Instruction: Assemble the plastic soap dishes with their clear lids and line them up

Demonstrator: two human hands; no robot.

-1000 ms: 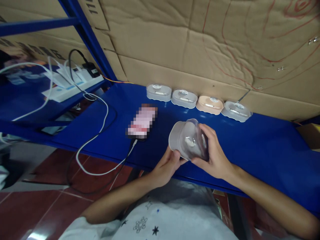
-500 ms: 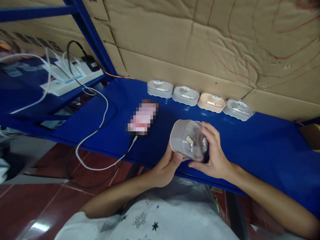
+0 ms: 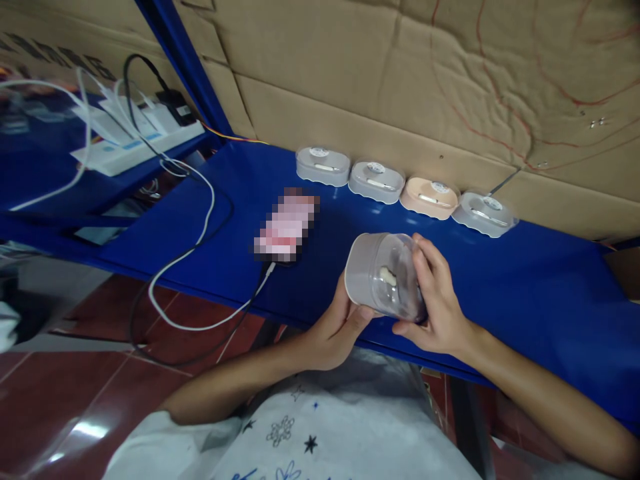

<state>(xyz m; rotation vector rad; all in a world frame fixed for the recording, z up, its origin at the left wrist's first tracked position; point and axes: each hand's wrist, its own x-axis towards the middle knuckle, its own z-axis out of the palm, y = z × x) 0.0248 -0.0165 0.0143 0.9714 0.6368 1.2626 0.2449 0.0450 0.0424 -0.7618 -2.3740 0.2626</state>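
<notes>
A small oval box [image 3: 361, 272] with a greyish base and a clear domed lid is held above the blue shelf, tilted on its side. My left hand [image 3: 345, 327] grips it from below at the base end, its thumb along the near side. Wrapped about the lid end is my right hand [image 3: 440, 300], with fingers over the top and thumb underneath. Through the clear lid a small whitish piece [image 3: 387, 276] shows. The left fingers are partly hidden behind the box.
Several similar lidded boxes, one peach [image 3: 430, 198], line the cardboard wall [image 3: 320, 80]. A blurred-out phone [image 3: 285, 227] lies left on the blue shelf [image 3: 550, 293], a white cable [image 3: 205, 230] plugged into it. Farther left sits a white power strip [image 3: 145, 150].
The box and both hands appear slightly farther right. My right hand has turned a little around the lid, and the round sticker there is now covered. The camera view has shifted slightly.
</notes>
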